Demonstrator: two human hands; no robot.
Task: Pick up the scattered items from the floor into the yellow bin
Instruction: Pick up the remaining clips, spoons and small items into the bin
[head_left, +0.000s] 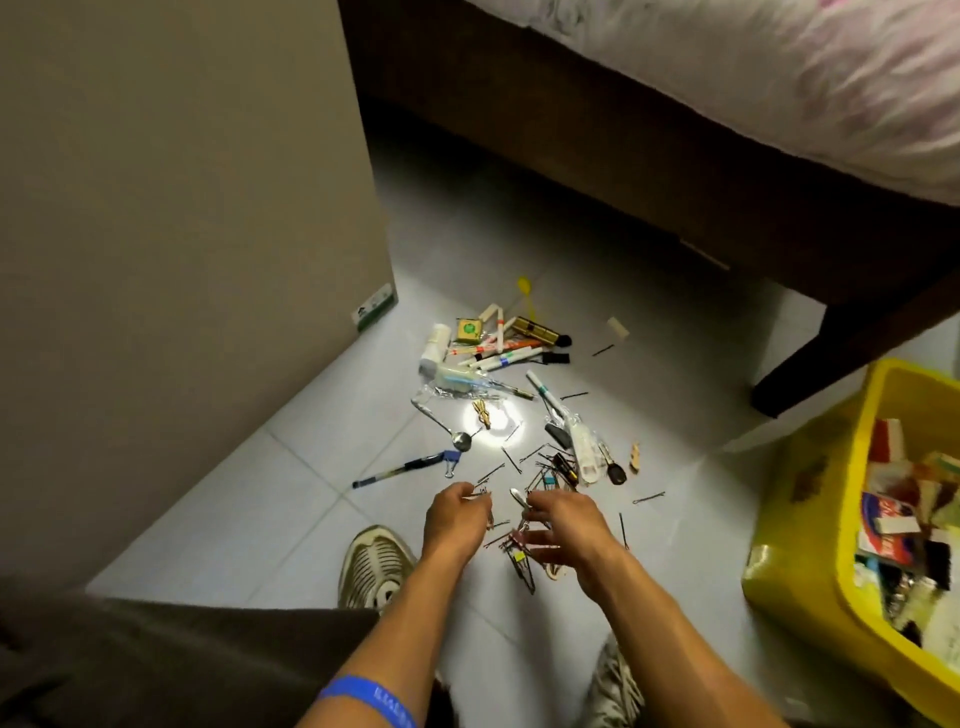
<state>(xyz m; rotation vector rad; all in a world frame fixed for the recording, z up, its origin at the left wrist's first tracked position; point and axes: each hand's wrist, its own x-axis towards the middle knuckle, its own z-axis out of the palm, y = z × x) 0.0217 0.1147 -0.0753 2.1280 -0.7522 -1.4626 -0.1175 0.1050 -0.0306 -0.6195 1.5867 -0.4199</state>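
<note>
Low at frame centre, left hand (454, 519) and right hand (563, 530) pinch hairpins (519, 551); yellow bin (810, 587) part-filled, markers (498, 353) remain on floor (322, 431).

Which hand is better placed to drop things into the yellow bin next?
The right hand, probably: it is nearer the yellow bin, which stands on the person's right, and it already holds hairpins. The left hand is farther away.

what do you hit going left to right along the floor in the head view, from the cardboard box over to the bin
cardboard box → blue pen → metal spoon → left hand → right hand → black key fob → bed leg → yellow bin
</note>
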